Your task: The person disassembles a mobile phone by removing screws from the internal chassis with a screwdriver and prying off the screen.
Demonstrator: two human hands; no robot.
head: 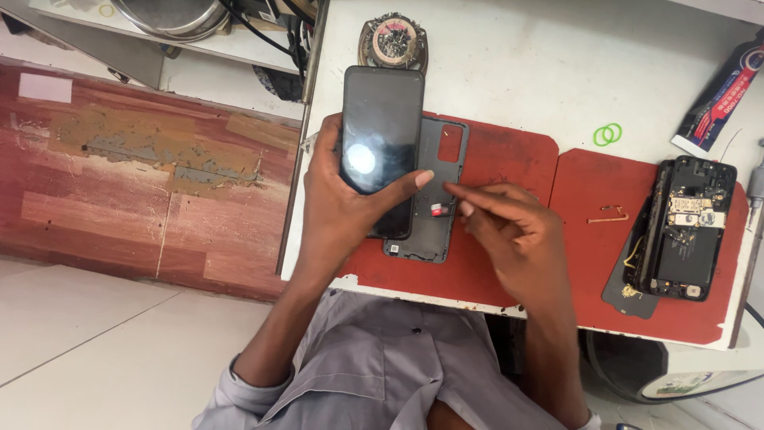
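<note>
On the desk lies a mat. The back cover lies on the mat's left part, the phone over it. The opened phone lies at the right, a tube behind it.
</note>
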